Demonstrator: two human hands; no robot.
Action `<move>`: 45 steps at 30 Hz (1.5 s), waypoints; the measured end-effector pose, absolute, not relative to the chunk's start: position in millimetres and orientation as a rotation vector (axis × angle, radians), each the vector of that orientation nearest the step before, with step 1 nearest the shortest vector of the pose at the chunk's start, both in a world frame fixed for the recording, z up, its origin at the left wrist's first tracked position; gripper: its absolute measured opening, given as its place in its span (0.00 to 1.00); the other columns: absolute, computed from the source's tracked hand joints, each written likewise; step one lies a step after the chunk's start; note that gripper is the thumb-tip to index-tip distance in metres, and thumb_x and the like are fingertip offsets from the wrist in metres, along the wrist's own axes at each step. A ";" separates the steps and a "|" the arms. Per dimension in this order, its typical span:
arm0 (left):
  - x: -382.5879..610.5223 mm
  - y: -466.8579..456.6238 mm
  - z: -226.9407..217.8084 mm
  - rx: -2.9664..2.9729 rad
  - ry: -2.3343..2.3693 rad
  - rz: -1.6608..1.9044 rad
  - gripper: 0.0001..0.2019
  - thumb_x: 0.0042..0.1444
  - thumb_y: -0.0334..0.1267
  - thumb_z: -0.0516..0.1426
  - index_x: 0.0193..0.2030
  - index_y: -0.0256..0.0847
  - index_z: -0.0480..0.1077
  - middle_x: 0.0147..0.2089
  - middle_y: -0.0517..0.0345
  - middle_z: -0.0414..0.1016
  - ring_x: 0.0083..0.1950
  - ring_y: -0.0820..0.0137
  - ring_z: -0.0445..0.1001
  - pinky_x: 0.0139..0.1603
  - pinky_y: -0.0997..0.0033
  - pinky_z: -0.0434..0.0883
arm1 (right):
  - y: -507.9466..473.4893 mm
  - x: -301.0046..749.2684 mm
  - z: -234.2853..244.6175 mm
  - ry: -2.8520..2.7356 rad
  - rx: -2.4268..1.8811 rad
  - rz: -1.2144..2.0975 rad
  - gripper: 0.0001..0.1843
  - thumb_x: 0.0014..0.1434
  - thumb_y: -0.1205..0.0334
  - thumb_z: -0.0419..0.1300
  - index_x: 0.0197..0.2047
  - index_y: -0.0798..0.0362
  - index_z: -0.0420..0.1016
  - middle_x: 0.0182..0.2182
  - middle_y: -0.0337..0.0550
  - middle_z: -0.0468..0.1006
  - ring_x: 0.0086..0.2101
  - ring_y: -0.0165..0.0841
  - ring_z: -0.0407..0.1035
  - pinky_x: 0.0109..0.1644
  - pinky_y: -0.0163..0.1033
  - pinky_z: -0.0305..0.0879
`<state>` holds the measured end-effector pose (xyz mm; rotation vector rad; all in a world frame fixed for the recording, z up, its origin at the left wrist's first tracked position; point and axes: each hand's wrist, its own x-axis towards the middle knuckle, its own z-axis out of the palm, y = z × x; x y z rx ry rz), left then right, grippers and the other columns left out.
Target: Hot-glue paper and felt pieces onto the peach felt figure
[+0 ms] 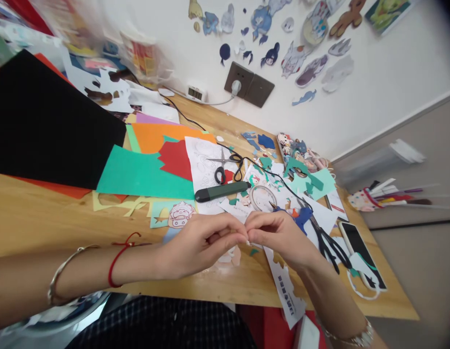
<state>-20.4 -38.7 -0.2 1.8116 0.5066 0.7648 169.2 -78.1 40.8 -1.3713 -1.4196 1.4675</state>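
My left hand (pixel 206 242) and my right hand (pixel 277 237) meet fingertip to fingertip above the near part of the table. Both are pinched closed. Between the fingertips shows a tiny whitish bit (pixel 248 243), too small to name. Just beyond the hands lie a dark green pen-like tool (pixel 222 192) and small black-handled scissors (pixel 222 169) on a white sheet with line drawings (pixel 203 167). A clear tape roll (pixel 263 198) sits behind my right hand. Beside that hand are a blue tool (pixel 301 218) and larger black-handled scissors (pixel 328 245).
Black (pixel 54 126), green (pixel 148 172), red (pixel 177 162) and orange (pixel 162 135) sheets cover the left side. Paper scraps (pixel 270 169) litter the middle. A phone (pixel 363 254) lies at right, near a pen cup (pixel 363 199). A black cable (pixel 261 167) crosses the table (pixel 388 298).
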 end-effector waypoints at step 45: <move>-21.0 -55.2 -11.6 2.220 -0.087 1.023 0.05 0.57 0.35 0.53 0.34 0.37 0.67 0.24 0.63 0.66 0.22 0.75 0.61 0.21 0.74 0.57 | -96.1 179.0 37.1 -1.598 -1.524 1.148 0.08 0.58 0.60 0.55 0.28 0.51 0.67 0.28 0.36 0.66 0.30 0.28 0.61 0.36 0.35 0.58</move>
